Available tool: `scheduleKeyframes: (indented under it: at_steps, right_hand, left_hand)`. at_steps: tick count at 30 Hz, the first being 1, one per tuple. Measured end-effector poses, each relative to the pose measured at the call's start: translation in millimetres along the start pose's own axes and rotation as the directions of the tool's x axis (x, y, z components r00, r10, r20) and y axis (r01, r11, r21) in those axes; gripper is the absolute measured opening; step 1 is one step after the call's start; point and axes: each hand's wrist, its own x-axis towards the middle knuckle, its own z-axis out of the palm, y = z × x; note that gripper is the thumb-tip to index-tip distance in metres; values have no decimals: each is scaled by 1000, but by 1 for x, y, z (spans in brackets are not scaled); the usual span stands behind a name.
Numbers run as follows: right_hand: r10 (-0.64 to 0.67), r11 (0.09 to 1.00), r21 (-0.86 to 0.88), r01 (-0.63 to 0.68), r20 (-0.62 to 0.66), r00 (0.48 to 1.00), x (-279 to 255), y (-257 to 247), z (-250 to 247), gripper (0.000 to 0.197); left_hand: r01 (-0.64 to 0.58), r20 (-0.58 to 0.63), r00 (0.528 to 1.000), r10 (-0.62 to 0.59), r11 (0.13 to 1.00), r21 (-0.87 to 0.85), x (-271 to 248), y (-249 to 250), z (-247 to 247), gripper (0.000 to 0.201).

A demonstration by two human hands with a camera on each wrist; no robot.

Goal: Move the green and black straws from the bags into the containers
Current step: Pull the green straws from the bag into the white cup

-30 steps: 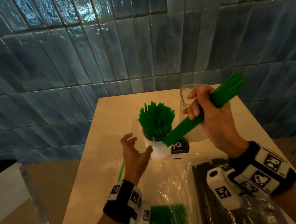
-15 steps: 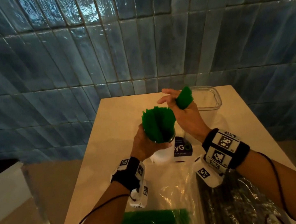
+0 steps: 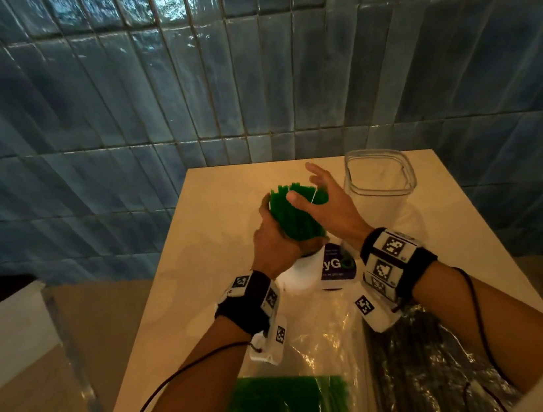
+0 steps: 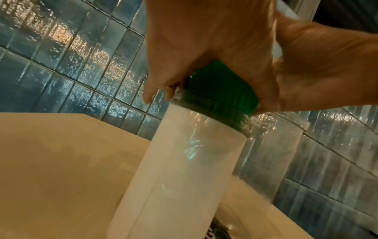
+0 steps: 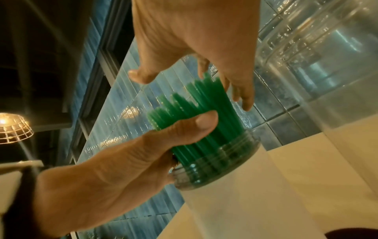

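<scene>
A bundle of green straws (image 3: 294, 218) stands upright in a white jar (image 3: 301, 276) at the middle of the table. My left hand (image 3: 271, 230) grips the bundle just above the jar's rim, its thumb (image 5: 196, 126) curled over the straws (image 5: 196, 105). My right hand (image 3: 311, 193) hovers open over the straw tips with its fingers (image 5: 244, 98) spread, touching the far side of the bundle. In the left wrist view the straws (image 4: 220, 90) fill the mouth of the jar (image 4: 192, 161). More green straws (image 3: 289, 404) lie in a clear bag near me. Black straws (image 3: 424, 379) lie in a bag to its right.
An empty clear square container (image 3: 380, 179) stands at the back right of the beige table (image 3: 206, 249), close to my right hand. A blue tiled wall (image 3: 247, 88) backs the table. A low white ledge (image 3: 5, 317) is at the left.
My right hand carried a fistful of green straws to the jar, set them in and let go, now open. My left hand rose and closed around the bundle.
</scene>
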Motion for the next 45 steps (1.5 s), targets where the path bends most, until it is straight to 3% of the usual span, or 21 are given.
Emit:
scheduleKeyframes:
  at_steps: [3,6,9,13,16,21,24,26,28,29,31,33,34,36,38,40,43,45]
  right_hand:
    - [54,998,-19,-53,68,996,3,2,5,78]
    - [-103,977,-170,125,133,986,3,-1,7,77]
    - [-239,932,-253,260,110,965,5,-4,8,78]
    - [-218,863,-428,270,168,962,8,1,13,71]
    - [-281,835,-432,341,198,939,7,0,10,79]
    - [-263,770,-512,380,287,921,3,-4,3,90]
    - [-353,756,-513,407,204,913,-10,-4,-9,86]
    - [-436,801,-438,409,42,899,-25,3,-17,73]
    - [-486,844,-336,419,-145,862,-46,16,-24,52]
    - [-466,872,-276,405,-215,858,-57,23,-27,43]
    - [-318,946,-147,287,-273,908,-79,40,-32,29]
    - [-82,995,-70,70,-187,979,-99,58,-36,19]
    - [42,992,-114,-53,-98,994,-109,68,-36,14]
    - [231,918,-350,-189,85,969,-125,92,-35,14]
    - [328,850,-496,-178,233,915,-139,113,-33,12]
    - [354,823,-555,-122,333,874,-153,125,-28,7]
    - [283,819,-574,22,436,854,-165,127,-18,13]
    - [251,823,-559,101,517,819,-167,123,-8,20]
  left_hand:
    - [52,-56,997,-46,994,101,2,2,5,102]
    - [-39,-131,990,48,997,72,4,0,6,76]
    - [-60,-185,980,75,995,83,13,-5,5,70]
    - [20,-116,993,-10,996,87,15,-11,5,80]
    - [34,-79,997,-28,997,69,13,-14,4,89]
    - [87,-35,996,-84,990,110,6,-16,-1,103]
    - [132,-106,988,-116,978,163,-25,1,-6,129]
    - [132,-221,970,-105,986,107,-55,1,-7,126]
    - [112,-261,962,-80,987,114,-92,-9,-1,117]
    - [144,-214,971,-109,978,153,-110,-15,5,113]
    - [260,-22,963,-267,911,319,-144,-23,20,103]
    - [337,169,865,-473,796,503,-168,-28,34,102]
    - [362,220,804,-553,748,556,-175,-33,39,106]
    - [372,232,744,-627,677,635,-177,-38,46,110]
    - [332,209,726,-655,601,727,-172,-43,50,98]
    - [278,213,719,-661,555,784,-167,-45,48,69]
    - [264,229,783,-578,643,719,-164,-48,38,30]
    - [274,223,838,-498,738,616,-167,-44,29,23]
